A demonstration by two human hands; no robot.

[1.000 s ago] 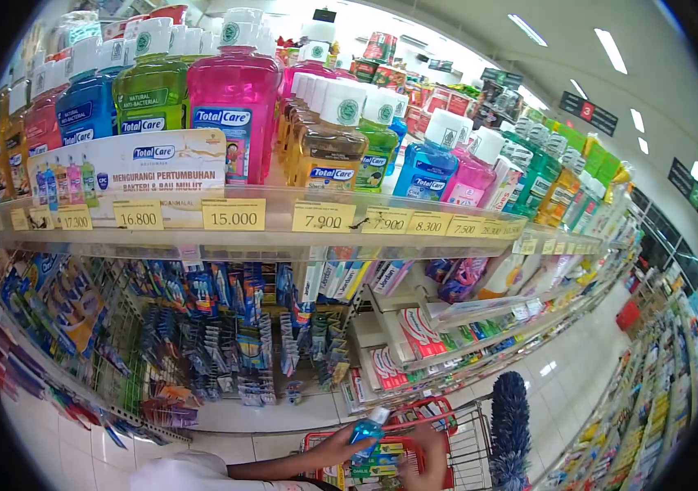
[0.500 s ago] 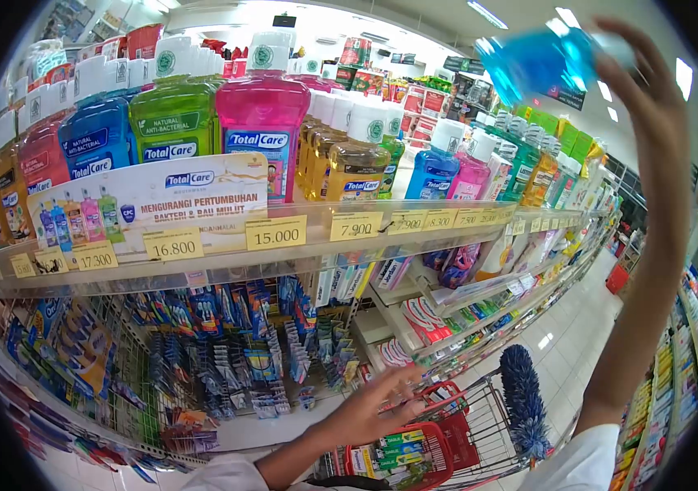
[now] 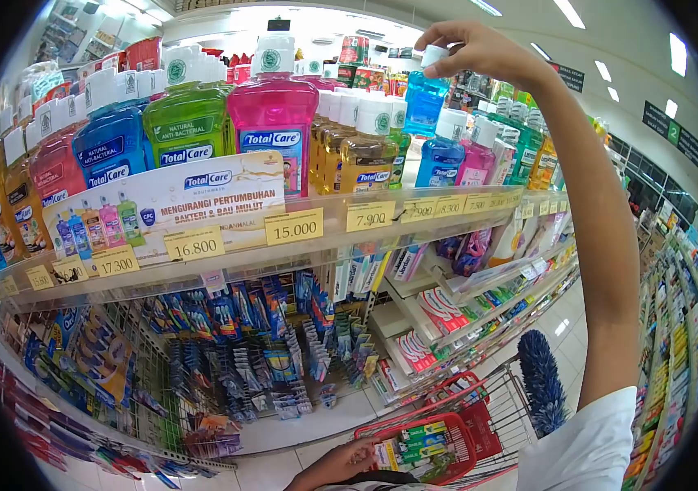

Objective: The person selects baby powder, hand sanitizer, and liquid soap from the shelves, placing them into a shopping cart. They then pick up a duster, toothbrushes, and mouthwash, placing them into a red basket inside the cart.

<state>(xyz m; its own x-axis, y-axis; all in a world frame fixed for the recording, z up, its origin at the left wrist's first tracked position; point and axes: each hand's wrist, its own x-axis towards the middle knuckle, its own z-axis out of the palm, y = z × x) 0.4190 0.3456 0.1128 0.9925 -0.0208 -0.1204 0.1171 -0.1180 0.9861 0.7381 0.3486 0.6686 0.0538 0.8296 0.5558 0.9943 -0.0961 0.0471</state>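
My right hand [image 3: 472, 53] is raised at the top, its fingers closed around the white cap of a blue mouthwash bottle [image 3: 424, 105]. The bottle hangs upright just above and behind a shorter blue mouthwash bottle [image 3: 441, 161] on the top shelf. Beside that one stand amber mouthwash bottles [image 3: 367, 164] and a pink mouthwash bottle [image 3: 476, 166]. Low in the view, my left hand [image 3: 339, 464] is at the left rim of a red shopping basket [image 3: 465, 446]. Its fingers look loosely apart, with nothing visible in them. Toothpaste boxes [image 3: 423, 442] lie in the basket.
Yellow price tags line the front edge of the shelf [image 3: 243, 245], under a TotalCare sign [image 3: 226, 204]. Packed toothbrushes [image 3: 275, 360] hang below. A shopping cart [image 3: 508, 409] with a dark blue fluffy duster [image 3: 541, 380] stands right of the basket. More stocked shelves [image 3: 668, 344] line the far right.
My right hand has brought the blue mouthwash bottle left and down to the shelf, turning it from tilted to upright. My left hand has dropped toward the basket.
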